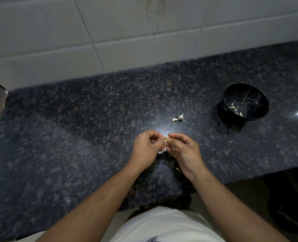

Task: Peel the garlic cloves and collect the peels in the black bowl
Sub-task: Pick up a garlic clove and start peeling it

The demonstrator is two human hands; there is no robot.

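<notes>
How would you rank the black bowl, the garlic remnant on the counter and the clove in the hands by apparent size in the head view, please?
1. black bowl
2. garlic remnant
3. clove, mostly hidden by fingers, so its rank is unsure.

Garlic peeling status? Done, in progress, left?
Done: some peels already lie in the black bowl. In hand: left hand and right hand pinch a garlic clove between them. Left: garlic scraps on the counter, outside the bowl.

1. You pinch a small pale garlic clove [165, 139] between your fingertips.
2. Your round glossy black bowl [246, 102], white-veined inside, sits upright holding papery pale peels [236, 110].
</notes>
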